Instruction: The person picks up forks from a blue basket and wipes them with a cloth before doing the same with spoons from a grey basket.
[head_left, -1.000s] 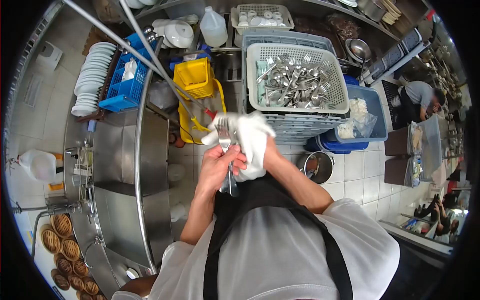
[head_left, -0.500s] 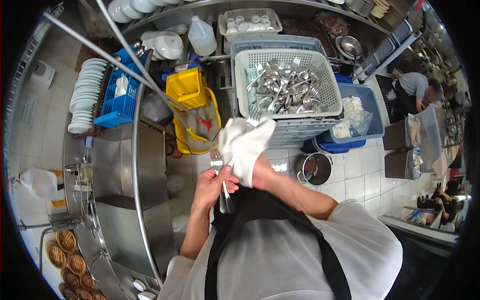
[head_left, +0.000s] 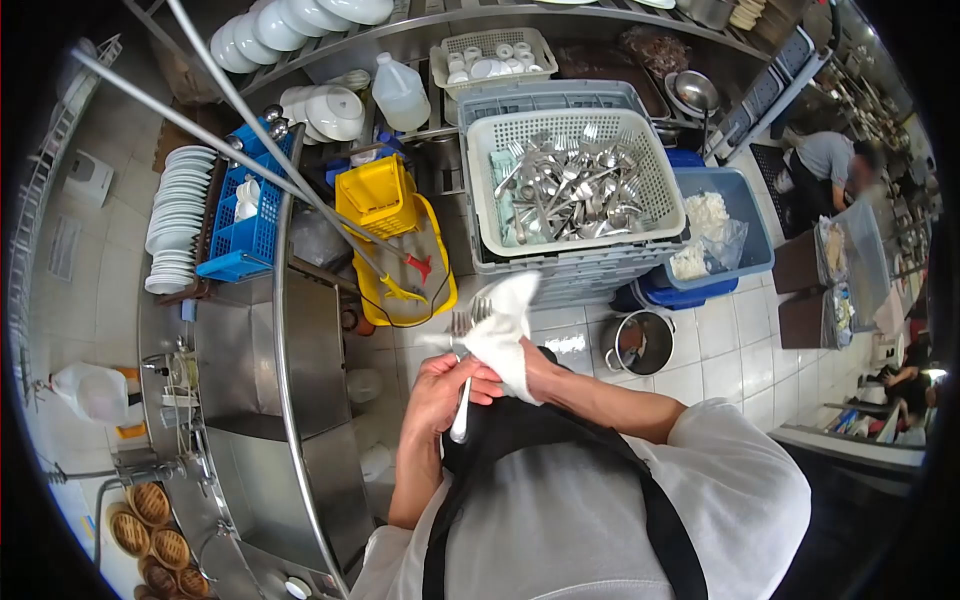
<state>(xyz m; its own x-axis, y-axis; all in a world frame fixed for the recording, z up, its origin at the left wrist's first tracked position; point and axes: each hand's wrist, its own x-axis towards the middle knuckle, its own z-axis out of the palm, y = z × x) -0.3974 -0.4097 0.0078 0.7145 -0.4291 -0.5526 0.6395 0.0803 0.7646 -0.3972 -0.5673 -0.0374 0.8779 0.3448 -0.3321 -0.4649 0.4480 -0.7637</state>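
My left hand (head_left: 447, 392) is closed around the handles of forks (head_left: 461, 410), whose tines point away from me. Wrapped partly in a white cloth (head_left: 503, 345), my right hand (head_left: 535, 375) grips that cloth against the fork heads; its fingers are mostly hidden. Beyond both hands, a pale perforated basket (head_left: 480, 190) full of loose metal cutlery (head_left: 580, 185) rests on stacked grey crates (head_left: 560, 283).
Left are a yellow bucket (head_left: 375, 195), a metal sink (head_left: 245, 350), a blue rack (head_left: 243, 235) and stacked plates (head_left: 180, 205). Right are a blue tub (head_left: 752, 240), a pot (head_left: 640, 343) on the floor and another person (head_left: 820, 170) bending over.
The cloth and both hands have moved slightly right and nearer my body. The fork heads now stand beside the cloth's left edge. The view has shifted a little.
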